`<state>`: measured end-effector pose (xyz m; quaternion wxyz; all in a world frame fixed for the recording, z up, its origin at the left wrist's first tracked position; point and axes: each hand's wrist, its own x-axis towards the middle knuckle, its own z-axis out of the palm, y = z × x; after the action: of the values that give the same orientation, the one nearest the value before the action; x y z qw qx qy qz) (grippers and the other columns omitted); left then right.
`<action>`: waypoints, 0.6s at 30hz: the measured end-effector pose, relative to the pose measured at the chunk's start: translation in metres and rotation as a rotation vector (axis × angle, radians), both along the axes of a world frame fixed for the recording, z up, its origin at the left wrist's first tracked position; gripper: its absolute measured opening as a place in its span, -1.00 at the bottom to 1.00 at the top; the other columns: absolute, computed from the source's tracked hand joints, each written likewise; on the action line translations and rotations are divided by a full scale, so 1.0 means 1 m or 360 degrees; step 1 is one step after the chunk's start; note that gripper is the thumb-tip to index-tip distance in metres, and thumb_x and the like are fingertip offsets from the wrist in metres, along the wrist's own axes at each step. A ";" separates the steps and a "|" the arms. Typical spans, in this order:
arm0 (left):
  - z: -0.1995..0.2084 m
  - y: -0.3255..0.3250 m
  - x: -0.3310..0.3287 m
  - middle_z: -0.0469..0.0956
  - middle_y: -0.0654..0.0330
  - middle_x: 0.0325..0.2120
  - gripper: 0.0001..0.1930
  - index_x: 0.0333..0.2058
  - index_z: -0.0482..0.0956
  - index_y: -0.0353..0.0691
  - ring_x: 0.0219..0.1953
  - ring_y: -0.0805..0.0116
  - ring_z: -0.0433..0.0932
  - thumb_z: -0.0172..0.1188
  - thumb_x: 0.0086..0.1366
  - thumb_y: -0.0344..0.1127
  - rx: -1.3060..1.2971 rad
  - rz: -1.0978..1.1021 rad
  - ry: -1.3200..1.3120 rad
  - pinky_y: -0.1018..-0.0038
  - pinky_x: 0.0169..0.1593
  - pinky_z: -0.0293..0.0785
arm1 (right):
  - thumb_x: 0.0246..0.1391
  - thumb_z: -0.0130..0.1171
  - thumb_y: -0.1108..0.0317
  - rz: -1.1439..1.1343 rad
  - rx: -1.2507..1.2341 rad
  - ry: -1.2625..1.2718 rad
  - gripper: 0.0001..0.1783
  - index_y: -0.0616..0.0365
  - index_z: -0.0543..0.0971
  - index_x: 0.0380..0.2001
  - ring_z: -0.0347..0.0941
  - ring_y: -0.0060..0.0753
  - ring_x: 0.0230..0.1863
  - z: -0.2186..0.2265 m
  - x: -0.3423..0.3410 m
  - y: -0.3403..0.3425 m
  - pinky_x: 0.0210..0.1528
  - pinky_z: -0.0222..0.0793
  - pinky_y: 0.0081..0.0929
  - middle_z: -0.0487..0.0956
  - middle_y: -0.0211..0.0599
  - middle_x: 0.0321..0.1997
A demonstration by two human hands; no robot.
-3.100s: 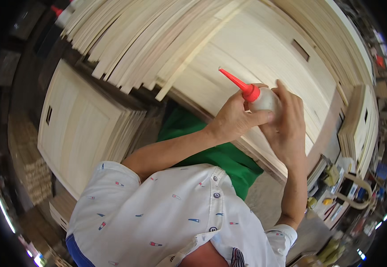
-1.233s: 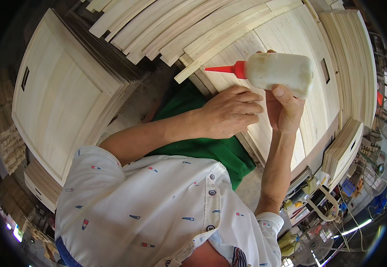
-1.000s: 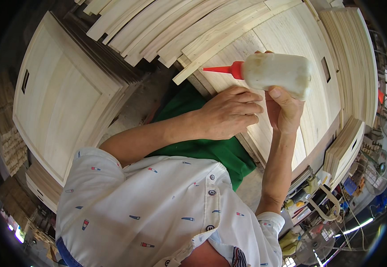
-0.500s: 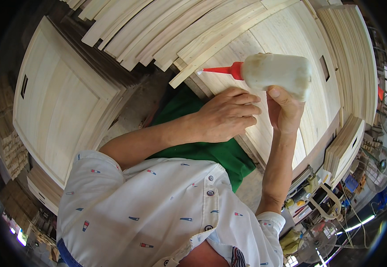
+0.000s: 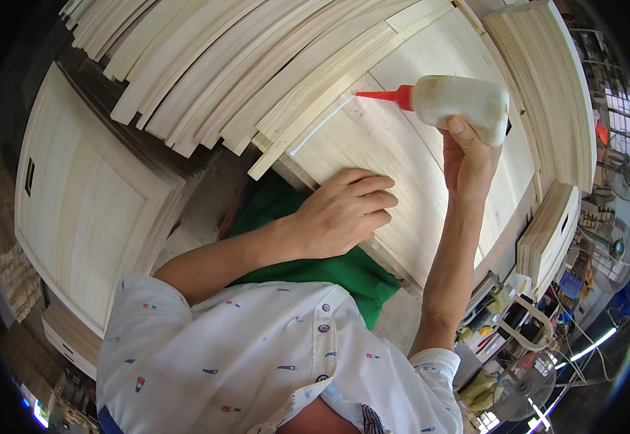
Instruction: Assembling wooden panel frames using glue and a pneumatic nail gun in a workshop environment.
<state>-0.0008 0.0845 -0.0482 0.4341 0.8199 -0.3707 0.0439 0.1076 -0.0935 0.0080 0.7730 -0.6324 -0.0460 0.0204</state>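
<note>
My right hand (image 5: 468,159) grips a whitish plastic glue bottle (image 5: 456,101), tipped on its side with its red nozzle (image 5: 383,95) pointing left. The nozzle tip meets the upper end of a thin white line of glue (image 5: 322,124) on a pale wooden panel (image 5: 409,242). My left hand (image 5: 347,213) rests on the panel's near part, empty, with its fingers loosely bent and slightly apart. A narrow wood strip (image 5: 286,148) lies alongside the glue line, at the edge of the row of slats.
Several long wooden slats (image 5: 206,79) lie side by side at the upper left. Stacked panels (image 5: 83,195) stand at the left, and more board stacks (image 5: 546,87) rise at the right. A fan (image 5: 525,383) and a cluttered shelf are at the lower right.
The bottle's nozzle has come down to the panel, and a white glue line now shows there. My left hand has lowered onto the wood.
</note>
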 end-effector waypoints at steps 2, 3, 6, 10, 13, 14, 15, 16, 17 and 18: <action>0.001 -0.001 0.001 0.53 0.26 -0.06 -0.67 -0.27 0.61 -0.19 0.18 0.25 0.35 0.36 -0.07 -0.28 -0.0003 -0.0008 0.0003 0.27 0.23 0.19 | -0.01 0.29 0.51 -0.0007 -0.0097 -0.0040 -0.38 0.25 0.31 0.13 0.44 -0.22 0.09 0.001 0.010 -0.005 0.16 0.41 -0.17 0.48 -0.16 0.03; 0.001 -0.001 0.001 0.53 0.25 -0.06 -0.68 -0.27 0.61 -0.19 0.17 0.24 0.36 0.36 -0.07 -0.28 0.0000 0.0002 0.0005 0.27 0.23 0.20 | 0.00 0.29 0.51 -0.0023 -0.0108 -0.0057 -0.39 0.25 0.31 0.13 0.44 -0.21 0.09 0.001 0.014 -0.007 0.16 0.42 -0.17 0.48 -0.15 0.03; 0.000 -0.001 0.002 0.53 0.24 -0.06 -0.69 -0.27 0.60 -0.19 0.17 0.23 0.36 0.35 -0.06 -0.29 0.0008 0.0014 -0.0008 0.28 0.22 0.21 | -0.01 0.29 0.53 -0.0058 -0.0045 -0.0081 -0.45 0.27 0.36 0.08 0.48 -0.22 0.04 0.002 0.026 -0.007 0.10 0.47 -0.19 0.51 -0.16 -0.01; 0.000 -0.002 0.003 0.53 0.24 -0.07 -0.72 -0.29 0.59 -0.20 0.16 0.23 0.37 0.32 -0.03 -0.31 0.0002 0.0044 -0.0036 0.28 0.19 0.25 | -0.01 0.29 0.54 -0.0086 0.0020 -0.0127 -0.49 0.30 0.41 0.05 0.52 -0.20 -0.01 0.001 0.040 -0.013 0.02 0.54 -0.16 0.54 -0.14 -0.04; 0.000 -0.003 0.003 0.52 0.23 -0.07 -0.75 -0.29 0.58 -0.20 0.15 0.23 0.38 0.30 -0.02 -0.34 -0.0029 0.0053 -0.0022 0.28 0.17 0.27 | 0.00 0.29 0.52 -0.0102 0.0005 -0.0098 -0.48 0.31 0.40 0.07 0.53 -0.19 -0.02 0.000 0.048 -0.019 0.01 0.55 -0.18 0.54 -0.13 -0.03; 0.001 -0.003 0.004 0.52 0.23 -0.07 -0.75 -0.29 0.58 -0.20 0.15 0.23 0.38 0.30 -0.02 -0.34 -0.0028 0.0044 -0.0032 0.28 0.17 0.27 | 0.00 0.29 0.52 -0.0111 0.0006 -0.0109 -0.48 0.31 0.40 0.07 0.53 -0.19 -0.02 0.000 0.052 -0.020 0.01 0.55 -0.18 0.54 -0.13 -0.03; 0.002 -0.003 0.004 0.52 0.23 -0.07 -0.75 -0.30 0.59 -0.20 0.15 0.23 0.38 0.30 -0.01 -0.34 -0.0031 0.0048 -0.0007 0.28 0.17 0.27 | 0.01 0.28 0.52 -0.0115 -0.0013 -0.0125 -0.48 0.32 0.40 0.06 0.53 -0.18 -0.02 0.001 0.056 -0.021 0.01 0.55 -0.17 0.54 -0.12 -0.04; 0.002 -0.003 0.004 0.52 0.24 -0.07 -0.76 -0.30 0.59 -0.20 0.14 0.23 0.38 0.29 -0.01 -0.35 -0.0034 0.0051 0.0017 0.28 0.17 0.27 | 0.01 0.28 0.52 -0.0120 -0.0031 -0.0142 -0.49 0.33 0.40 0.06 0.54 -0.17 -0.02 0.001 0.060 -0.023 0.01 0.55 -0.17 0.54 -0.12 -0.05; 0.001 -0.004 0.004 0.52 0.24 -0.07 -0.77 -0.31 0.59 -0.20 0.14 0.23 0.38 0.30 -0.01 -0.34 -0.0037 0.0063 -0.0002 0.29 0.16 0.28 | 0.01 0.28 0.52 -0.0130 -0.0030 -0.0150 -0.49 0.33 0.40 0.06 0.54 -0.17 -0.02 0.001 0.066 -0.024 0.01 0.55 -0.17 0.54 -0.12 -0.05; 0.001 -0.004 0.004 0.52 0.24 -0.07 -0.77 -0.31 0.59 -0.20 0.14 0.23 0.38 0.30 -0.01 -0.34 -0.0035 0.0052 -0.0009 0.29 0.16 0.28 | 0.01 0.28 0.51 -0.0161 -0.0039 -0.0170 -0.50 0.34 0.41 0.05 0.54 -0.16 -0.02 0.001 0.072 -0.026 0.01 0.56 -0.17 0.55 -0.10 -0.06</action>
<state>0.0034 0.0805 -0.0471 0.4413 0.8209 -0.3579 0.0576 0.1792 -0.1195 0.0088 0.7616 -0.6437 -0.0547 -0.0519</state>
